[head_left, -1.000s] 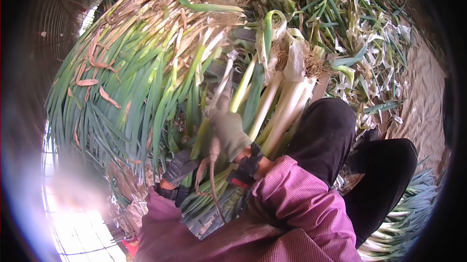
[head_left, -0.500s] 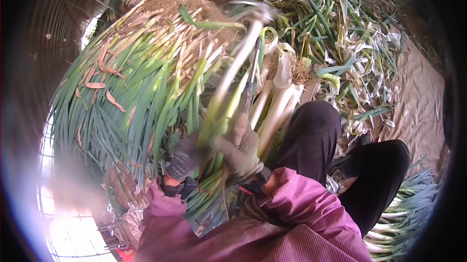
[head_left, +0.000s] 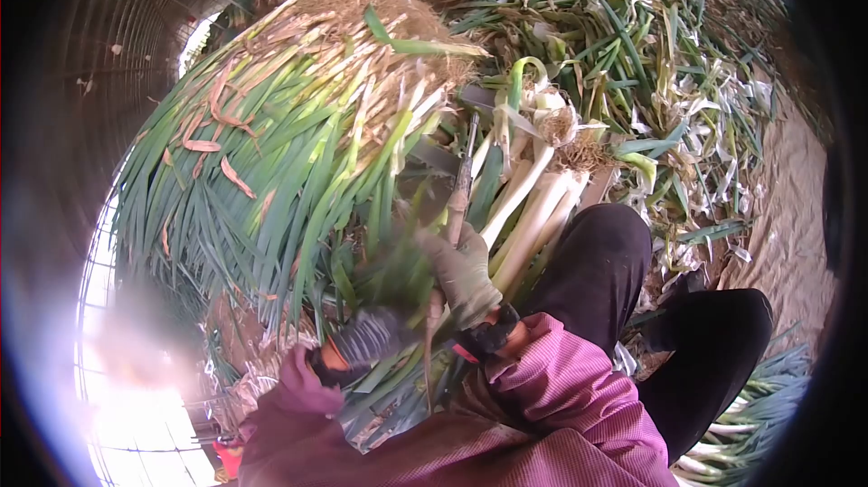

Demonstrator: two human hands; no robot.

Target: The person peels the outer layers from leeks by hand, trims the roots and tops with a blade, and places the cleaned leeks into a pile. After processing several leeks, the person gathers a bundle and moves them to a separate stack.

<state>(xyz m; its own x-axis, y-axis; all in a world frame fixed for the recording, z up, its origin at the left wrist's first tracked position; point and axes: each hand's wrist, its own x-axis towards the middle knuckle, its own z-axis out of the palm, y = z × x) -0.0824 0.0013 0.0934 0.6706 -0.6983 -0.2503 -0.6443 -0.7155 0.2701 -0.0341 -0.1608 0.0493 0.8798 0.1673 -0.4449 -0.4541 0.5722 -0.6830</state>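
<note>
My right hand (head_left: 463, 281), in a pale work glove, is closed around the wooden handle of a tool (head_left: 457, 207) whose thin dark metal shaft points away from me. To the lower left, my left hand (head_left: 371, 335), in a dark grey glove, is smeared by motion. Blurred green leaves (head_left: 398, 261) show just above it, and I cannot tell whether its fingers hold them. Right of the tool lie several leeks (head_left: 533, 202), with white stems and brown roots at the far end, beside my knee. Leek leaves also lie beneath both hands.
A big heap of untrimmed leeks (head_left: 262, 152) fills the left side, roots pointing away. Stripped leaves and peelings (head_left: 615, 53) are piled at the back right. Brown sheeting (head_left: 782, 207) covers ground at the right. More leeks with white stems (head_left: 737, 433) lie at the lower right.
My left hand has moved down and slightly right. The blurred leek with a white stem that stood up in front of my hands no longer shows there. My right hand has shifted slightly, still around the handle.
</note>
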